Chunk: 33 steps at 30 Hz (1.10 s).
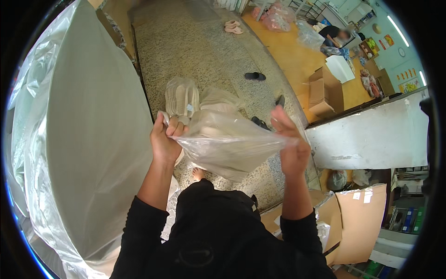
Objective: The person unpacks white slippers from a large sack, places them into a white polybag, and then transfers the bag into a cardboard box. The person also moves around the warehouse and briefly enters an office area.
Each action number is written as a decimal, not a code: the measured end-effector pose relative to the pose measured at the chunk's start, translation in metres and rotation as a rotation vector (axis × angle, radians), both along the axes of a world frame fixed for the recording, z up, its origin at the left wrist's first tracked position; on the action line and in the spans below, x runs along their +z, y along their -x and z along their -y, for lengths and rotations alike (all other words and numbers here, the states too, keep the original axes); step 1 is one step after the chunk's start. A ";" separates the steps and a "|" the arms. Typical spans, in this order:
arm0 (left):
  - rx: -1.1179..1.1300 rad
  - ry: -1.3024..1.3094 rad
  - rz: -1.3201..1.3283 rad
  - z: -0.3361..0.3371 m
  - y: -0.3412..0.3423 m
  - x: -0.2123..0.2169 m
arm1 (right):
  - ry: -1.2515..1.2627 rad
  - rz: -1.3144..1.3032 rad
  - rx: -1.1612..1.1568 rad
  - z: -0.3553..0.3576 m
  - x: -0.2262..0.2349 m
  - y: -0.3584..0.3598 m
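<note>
Clear plastic bag (227, 149), thin, glossy and creased, is stretched taut between both hands at chest height, its film sagging to a soft point below. The left hand (163, 142) is curled into a fist around the bag's left edge, bunching the film inside the closed fingers; the right hand (290, 146) pinches the right edge between thumb and fingers, pulled tight into a ridge. Just behind the bag lie more filled clear bags (183, 97) holding pale, ribbed soles, resting on the speckled terrazzo floor (204, 51). A bare foot (198, 174) shows beneath the bag. To the left stands a large smooth grey slab wrapped in crinkled transparent sheeting (88, 130). Brown cardboard boxes (357, 223) sit at lower right, and another open cardboard box (325, 93) rests on the orange floor farther off, where another person (335, 33) is crouched. Black slippers (255, 76) and pink slippers (233, 27) lie well apart on the terrazzo.
</note>
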<state>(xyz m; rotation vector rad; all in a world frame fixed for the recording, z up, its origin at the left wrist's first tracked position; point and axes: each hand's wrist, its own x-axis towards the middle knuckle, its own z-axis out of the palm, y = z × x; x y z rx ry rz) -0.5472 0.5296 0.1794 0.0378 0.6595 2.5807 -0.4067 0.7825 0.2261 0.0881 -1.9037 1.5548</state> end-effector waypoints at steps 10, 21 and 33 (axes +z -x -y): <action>-0.285 0.884 -0.611 -0.093 -0.002 0.013 | 0.532 0.551 0.124 -0.023 -0.032 0.062; -0.035 1.298 -0.497 -0.125 -0.069 -0.023 | 0.286 0.646 0.742 -0.039 -0.105 0.057; -0.209 1.203 -0.120 -0.095 -0.072 -0.029 | 0.843 0.529 0.818 -0.035 -0.091 0.098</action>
